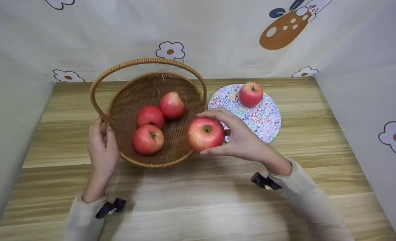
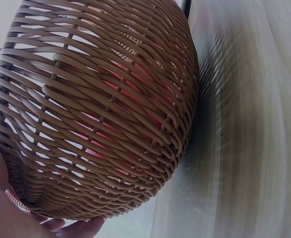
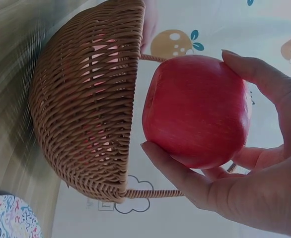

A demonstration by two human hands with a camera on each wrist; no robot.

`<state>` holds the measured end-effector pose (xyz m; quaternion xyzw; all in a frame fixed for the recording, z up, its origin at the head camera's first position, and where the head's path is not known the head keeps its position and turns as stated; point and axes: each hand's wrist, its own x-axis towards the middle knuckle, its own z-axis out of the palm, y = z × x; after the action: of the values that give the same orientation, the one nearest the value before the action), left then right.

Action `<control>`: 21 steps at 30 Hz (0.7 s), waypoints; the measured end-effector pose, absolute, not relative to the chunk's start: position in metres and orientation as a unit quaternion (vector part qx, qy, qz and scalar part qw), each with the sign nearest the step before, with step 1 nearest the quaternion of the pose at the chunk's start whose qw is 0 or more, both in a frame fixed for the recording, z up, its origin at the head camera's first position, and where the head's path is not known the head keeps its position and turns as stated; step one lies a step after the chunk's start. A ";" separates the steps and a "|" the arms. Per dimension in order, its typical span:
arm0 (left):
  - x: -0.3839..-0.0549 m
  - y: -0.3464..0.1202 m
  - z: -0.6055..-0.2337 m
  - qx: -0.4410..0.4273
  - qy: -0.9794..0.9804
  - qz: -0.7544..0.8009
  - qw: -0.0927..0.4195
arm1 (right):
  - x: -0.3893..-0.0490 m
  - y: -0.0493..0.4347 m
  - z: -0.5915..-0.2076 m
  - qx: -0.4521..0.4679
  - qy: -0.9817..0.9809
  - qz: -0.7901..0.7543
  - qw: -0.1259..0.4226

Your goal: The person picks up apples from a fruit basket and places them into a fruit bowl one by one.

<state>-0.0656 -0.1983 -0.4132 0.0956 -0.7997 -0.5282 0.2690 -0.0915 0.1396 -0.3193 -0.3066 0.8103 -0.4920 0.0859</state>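
Both hands are busy: the right hand (image 1: 246, 139) pinches a red apple (image 1: 206, 134) between thumb and fingers above the basket's right rim, in the middle of the frame, while the left hand (image 1: 102, 149) grips the wicker basket (image 1: 157, 162) by its left rim, near the foot of the handle (image 1: 149, 61).

Looking at the wall (image 1: 218, 30), I can see faint lettering at upper left, too pale to read, and a small boxed label behind the top of the handle, which I can't make out either. A rabbit print (image 1: 316, 6) at upper right is cut off by the top edge.

Three apples (image 1: 148, 140) lie close together in the basket, left of centre; from the left wrist they show only as red patches through the weave. Part of the round patterned mat (image 1: 268, 125) is hidden behind the right hand, and one lone apple (image 1: 251, 94) sits toward its upper edge. Both sleeves (image 1: 313, 204) run out of the frame at the bottom.
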 end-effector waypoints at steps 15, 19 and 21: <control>-0.062 -0.197 -0.409 0.102 -0.796 -0.539 0.255 | -0.099 0.159 -0.325 -0.262 0.816 -0.511 0.064; -0.063 -0.197 -0.409 0.099 -0.792 -0.546 0.253 | -0.103 0.164 -0.328 -0.248 0.822 -0.509 0.061; -0.063 -0.197 -0.409 0.098 -0.791 -0.549 0.252 | -0.105 0.167 -0.329 -0.242 0.822 -0.512 0.064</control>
<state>-0.0630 -0.1970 -0.4094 0.0985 -0.7907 -0.5493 0.2515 -0.1050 0.1669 -0.3287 -0.2421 0.8218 -0.5117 0.0639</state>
